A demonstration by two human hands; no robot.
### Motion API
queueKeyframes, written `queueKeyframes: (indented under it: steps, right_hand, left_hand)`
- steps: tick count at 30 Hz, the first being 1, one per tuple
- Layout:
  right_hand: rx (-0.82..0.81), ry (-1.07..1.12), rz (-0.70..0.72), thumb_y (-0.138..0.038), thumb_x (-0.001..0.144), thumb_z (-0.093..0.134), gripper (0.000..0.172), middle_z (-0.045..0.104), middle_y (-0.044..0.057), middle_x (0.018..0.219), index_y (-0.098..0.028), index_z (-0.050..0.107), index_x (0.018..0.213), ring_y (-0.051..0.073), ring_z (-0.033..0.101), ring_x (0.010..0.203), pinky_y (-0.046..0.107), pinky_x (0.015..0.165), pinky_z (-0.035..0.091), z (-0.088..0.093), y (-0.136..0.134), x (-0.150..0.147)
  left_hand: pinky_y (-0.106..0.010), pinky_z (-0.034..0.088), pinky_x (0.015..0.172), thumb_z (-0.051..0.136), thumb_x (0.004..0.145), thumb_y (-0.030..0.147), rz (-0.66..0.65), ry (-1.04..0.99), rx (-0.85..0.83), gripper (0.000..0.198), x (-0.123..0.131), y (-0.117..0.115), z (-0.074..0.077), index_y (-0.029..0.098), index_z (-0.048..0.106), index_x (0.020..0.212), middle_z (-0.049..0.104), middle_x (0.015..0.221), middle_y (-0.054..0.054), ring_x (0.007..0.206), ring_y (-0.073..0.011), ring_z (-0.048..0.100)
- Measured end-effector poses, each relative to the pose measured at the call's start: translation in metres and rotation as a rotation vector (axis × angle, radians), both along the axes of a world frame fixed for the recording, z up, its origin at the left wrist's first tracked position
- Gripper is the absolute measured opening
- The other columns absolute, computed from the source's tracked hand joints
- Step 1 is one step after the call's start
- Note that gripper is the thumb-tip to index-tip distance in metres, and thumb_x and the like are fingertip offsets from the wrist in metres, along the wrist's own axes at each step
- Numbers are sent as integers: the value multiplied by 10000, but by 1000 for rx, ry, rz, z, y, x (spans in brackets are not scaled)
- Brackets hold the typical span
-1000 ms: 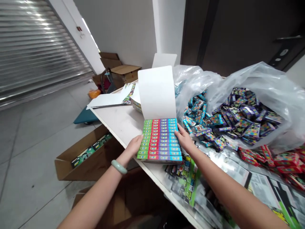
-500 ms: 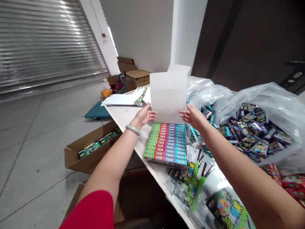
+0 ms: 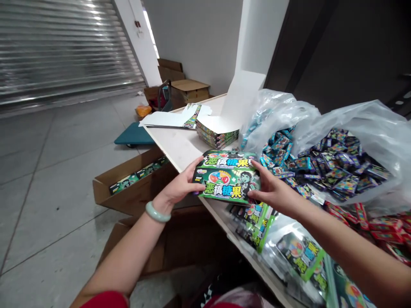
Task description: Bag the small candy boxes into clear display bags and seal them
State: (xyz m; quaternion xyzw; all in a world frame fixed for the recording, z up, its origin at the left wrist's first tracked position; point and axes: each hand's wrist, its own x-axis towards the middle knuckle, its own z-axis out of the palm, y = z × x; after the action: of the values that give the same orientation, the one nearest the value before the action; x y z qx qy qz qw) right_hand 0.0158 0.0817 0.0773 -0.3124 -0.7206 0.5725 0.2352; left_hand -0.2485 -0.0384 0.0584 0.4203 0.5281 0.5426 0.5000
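Observation:
A green and black candy box point(image 3: 224, 179), its printed lid folded down over the top, lies near the edge of the white table point(image 3: 180, 147). My left hand point(image 3: 184, 184) grips its left end, thumb on the lid's front part. On the opposite end my right hand point(image 3: 268, 186) holds it, fingers along the side and thumb at the near corner. The candy packs inside are hidden by the lid. Just behind it stands a stack of open boxes point(image 3: 218, 139), with a white lid point(image 3: 245, 92) upright.
Clear plastic bags point(image 3: 382, 124) hold purple and blue candy packs on the right, with red packs point(image 3: 385, 226) nearer. Printed pouches point(image 3: 257, 226) lie along the near edge. Below left, a cardboard carton point(image 3: 128, 192) contains green boxes. A teal dolly point(image 3: 135, 134) stands on the floor.
The upright white lid has come down over the rows of coloured packs, showing its printed face. Both hands have moved nearer and closed on the box ends.

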Motion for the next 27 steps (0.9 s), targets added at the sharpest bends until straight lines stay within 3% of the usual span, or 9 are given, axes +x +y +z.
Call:
queueKeyframes:
  steps: [3,7,11,13,16,18,20,24,27]
  right_hand:
    - [457,-229,-123,-253,745,675,793,680,98,1128,-238,351,1468,256,670,843,386,729,549,-15,8,-6]
    - [812,-404,-266,-266,828,636,323,721,51,819,-242,628,1150,256,678,700,342,640,494,-10,27,-18]
    - [793,-321,-348,-283,822,655,165,697,11,734,-247,658,984,229,677,700,300,617,457,-3,35,-25]
    - [673,-275,-305,-280,798,670,229,681,-3,733,-243,645,1023,207,664,681,286,602,456,-4,34,-20]
    - [512,-266,-139,-275,785,675,395,665,-2,782,-234,596,1170,178,640,647,280,588,472,-10,21,-5]
    - [520,-311,-66,-249,778,685,491,667,16,848,-232,551,1250,181,637,670,294,613,490,-20,6,5]
    - [662,-368,-54,-202,765,692,544,667,55,958,-215,521,1281,214,639,776,330,688,505,-34,-8,11]
    - [1103,-530,-126,-171,822,648,476,636,117,1009,-164,525,1282,291,578,929,405,800,455,-73,-23,13]
    - [1261,-554,-196,-218,889,605,366,628,89,925,-200,564,1252,266,550,866,384,786,413,-95,-24,13]
  left_hand:
    - [-335,539,874,801,611,264,142,190,168,943,3,16,-20,251,351,1439,584,1312,-88,1089,-266,626]
    - [-273,527,710,779,636,246,412,482,289,464,-5,46,-32,204,608,1066,681,866,1,772,-175,656]
    - [-240,495,620,758,677,279,472,536,274,228,-11,61,-21,191,587,801,591,669,47,652,-141,601]
    - [-240,503,608,759,666,262,429,544,254,250,-13,56,-13,194,598,845,612,713,41,662,-144,609]
    - [-254,529,619,749,661,218,243,611,195,385,-15,33,-14,206,614,1023,654,836,10,707,-158,630]
    - [-270,545,634,710,697,187,116,674,153,487,-12,13,-26,216,577,1164,660,909,-15,718,-161,637]
    - [-277,552,636,674,725,145,96,767,148,582,-5,-3,-45,226,511,1278,646,973,-32,679,-146,624]
    - [-274,539,630,643,780,113,292,1104,311,577,11,-14,-85,211,481,1325,580,997,-46,603,-113,545]
    - [-294,536,681,618,826,132,368,1196,383,502,17,-11,-103,192,493,1308,546,969,-51,659,-140,547]
